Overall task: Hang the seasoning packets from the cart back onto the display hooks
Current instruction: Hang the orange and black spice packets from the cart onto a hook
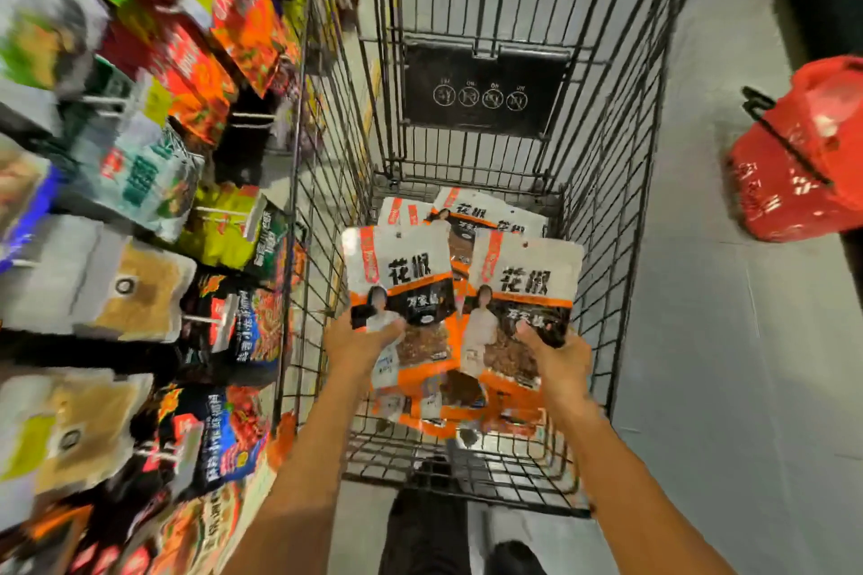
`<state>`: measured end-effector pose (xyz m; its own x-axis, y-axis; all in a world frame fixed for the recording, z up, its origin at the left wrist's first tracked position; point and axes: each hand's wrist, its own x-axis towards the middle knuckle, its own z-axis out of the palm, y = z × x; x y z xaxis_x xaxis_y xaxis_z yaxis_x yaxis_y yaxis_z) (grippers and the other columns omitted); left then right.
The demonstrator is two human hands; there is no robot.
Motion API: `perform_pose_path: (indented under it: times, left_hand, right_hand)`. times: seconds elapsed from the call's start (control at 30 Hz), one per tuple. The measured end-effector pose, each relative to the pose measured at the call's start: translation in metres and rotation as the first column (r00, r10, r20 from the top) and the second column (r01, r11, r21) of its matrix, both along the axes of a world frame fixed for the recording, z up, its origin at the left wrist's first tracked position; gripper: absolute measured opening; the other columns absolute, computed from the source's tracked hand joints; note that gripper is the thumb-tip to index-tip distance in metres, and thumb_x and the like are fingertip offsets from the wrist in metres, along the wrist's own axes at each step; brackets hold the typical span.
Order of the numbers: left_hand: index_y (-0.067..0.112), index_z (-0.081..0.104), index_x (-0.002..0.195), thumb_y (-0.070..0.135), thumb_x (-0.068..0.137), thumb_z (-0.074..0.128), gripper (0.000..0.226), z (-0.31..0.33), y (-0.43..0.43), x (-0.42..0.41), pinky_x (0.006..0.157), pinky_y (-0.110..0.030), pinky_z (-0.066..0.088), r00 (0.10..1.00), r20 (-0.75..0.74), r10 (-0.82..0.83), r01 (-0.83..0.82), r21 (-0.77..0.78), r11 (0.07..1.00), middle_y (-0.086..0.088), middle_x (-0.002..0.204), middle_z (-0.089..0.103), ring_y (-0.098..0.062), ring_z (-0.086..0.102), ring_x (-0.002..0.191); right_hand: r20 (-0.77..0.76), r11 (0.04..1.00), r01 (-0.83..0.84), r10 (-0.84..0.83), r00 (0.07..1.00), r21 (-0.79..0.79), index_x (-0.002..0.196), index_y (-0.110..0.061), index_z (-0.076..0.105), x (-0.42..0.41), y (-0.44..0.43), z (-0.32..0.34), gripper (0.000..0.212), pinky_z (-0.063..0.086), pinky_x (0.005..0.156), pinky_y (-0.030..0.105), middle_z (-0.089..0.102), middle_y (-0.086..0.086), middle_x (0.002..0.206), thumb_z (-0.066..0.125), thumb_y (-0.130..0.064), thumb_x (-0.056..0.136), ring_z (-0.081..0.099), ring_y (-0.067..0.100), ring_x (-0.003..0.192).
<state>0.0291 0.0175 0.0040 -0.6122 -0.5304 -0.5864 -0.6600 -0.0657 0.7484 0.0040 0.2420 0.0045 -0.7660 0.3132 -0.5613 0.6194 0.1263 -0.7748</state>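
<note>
Left hand [362, 336] grips one packet [401, 275], right hand [558, 355] another packet [525, 285] (both upright, over cart [327, 182]); we judge display hooks [205, 320] lie left, left hand nearer.

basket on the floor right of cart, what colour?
Red basket with a black handle; head view.

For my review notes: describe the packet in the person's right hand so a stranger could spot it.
Start at the wire shopping cart in the middle. Above its floor two hands hold matching white-and-orange packets; the right hand holds the packet nearer the red basket. It overlaps the edge of the left-hand packet.
</note>
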Motion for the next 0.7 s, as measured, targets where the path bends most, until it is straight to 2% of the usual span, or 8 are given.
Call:
perform_pose_path:
  times: [0.1,0.17,0.27,0.33,0.4,0.47,0.57,0.7]
  left_hand:
    - [0.017,0.056,0.114,0.014,0.072,0.082,0.049,0.054,-0.003,0.02,0.09,-0.031,0.047,0.991,-0.128,0.033,-0.04,-0.05,0.998,-0.001,0.121,0.055,-0.022,0.057,0.111]
    - [0.005,0.046,0.133,0.019,0.073,0.081,0.071,0.089,-0.004,0.038,0.093,-0.034,0.043,0.982,-0.174,0.073,-0.094,-0.115,0.989,-0.002,0.123,0.049,-0.026,0.049,0.121]
    - [0.015,0.057,0.108,0.011,0.074,0.08,0.041,0.147,-0.001,0.074,0.067,-0.015,0.05,0.934,-0.334,0.128,-0.199,-0.19,0.961,0.004,0.099,0.055,-0.012,0.057,0.089]
    - [0.021,0.059,0.089,0.006,0.074,0.078,0.028,0.182,0.002,0.106,0.053,-0.018,0.048,0.9,-0.399,0.173,-0.255,-0.163,0.953,-0.003,0.082,0.06,-0.007,0.059,0.066]
    - [0.014,0.061,0.086,0.005,0.073,0.079,0.024,0.217,0.003,0.142,0.046,-0.014,0.045,0.869,-0.449,0.21,-0.325,-0.194,0.926,0.001,0.068,0.059,0.002,0.055,0.049]
    - [0.01,0.061,0.084,0.004,0.072,0.079,0.023,0.249,0.003,0.179,0.046,-0.008,0.041,0.827,-0.5,0.256,-0.403,-0.209,0.891,0.005,0.065,0.06,-0.001,0.057,0.055]
    - [0.014,0.064,0.079,0.002,0.072,0.079,0.019,0.294,0.002,0.239,0.053,-0.013,0.045,0.773,-0.556,0.307,-0.493,-0.221,0.842,0.003,0.069,0.067,-0.005,0.059,0.061]
    - [0.019,0.061,0.075,0.006,0.069,0.081,0.025,0.338,-0.004,0.336,0.045,-0.014,0.045,0.683,-0.622,0.384,-0.628,-0.232,0.743,0.011,0.056,0.065,-0.003,0.056,0.049]
  right_hand:
    - [-0.09,0.992,-0.115,0.11,0.99,-0.052,0.09,-0.008,0.067,-0.002,0.007,0.045,0.014,0.054,0.078,0.039,0.07,0.008,0.085,0.074,-0.017,0.082,0.067,0.02,0.079]
    - [-0.165,0.979,-0.189,0.174,0.971,-0.077,0.098,0.0,0.068,-0.001,0.01,0.075,0.025,0.054,0.082,0.041,0.071,0.016,0.094,0.074,-0.018,0.081,0.067,0.026,0.086]
    - [-0.269,0.942,-0.313,0.273,0.924,-0.12,0.087,-0.008,0.07,0.007,0.015,0.121,0.01,0.054,0.069,0.031,0.072,0.013,0.087,0.074,-0.015,0.081,0.068,0.02,0.076]
    - [-0.338,0.907,-0.398,0.335,0.879,-0.138,0.08,-0.015,0.069,0.017,0.017,0.152,0.006,0.053,0.054,0.019,0.071,0.001,0.074,0.074,-0.014,0.08,0.068,0.007,0.06]
    - [-0.406,0.866,-0.486,0.404,0.82,-0.119,0.083,-0.019,0.068,0.027,0.016,0.182,0.009,0.05,0.052,0.015,0.069,-0.006,0.071,0.076,-0.018,0.079,0.066,0.001,0.057]
    - [-0.447,0.807,-0.583,0.49,0.748,-0.091,0.083,-0.024,0.068,0.038,0.012,0.213,0.01,0.051,0.058,0.019,0.07,-0.008,0.076,0.077,-0.022,0.078,0.066,0.003,0.064]
    - [-0.507,0.703,-0.708,0.586,0.632,-0.069,0.075,-0.021,0.069,0.054,-0.006,0.256,0.009,0.046,0.047,0.01,0.069,-0.01,0.069,0.078,-0.021,0.076,0.063,-0.005,0.053]
    - [-0.597,0.542,-0.84,0.668,0.443,-0.018,0.07,-0.022,0.07,0.089,-0.045,0.307,0.01,0.049,0.062,0.024,0.072,-0.011,0.067,0.078,-0.018,0.074,0.066,0.004,0.061]
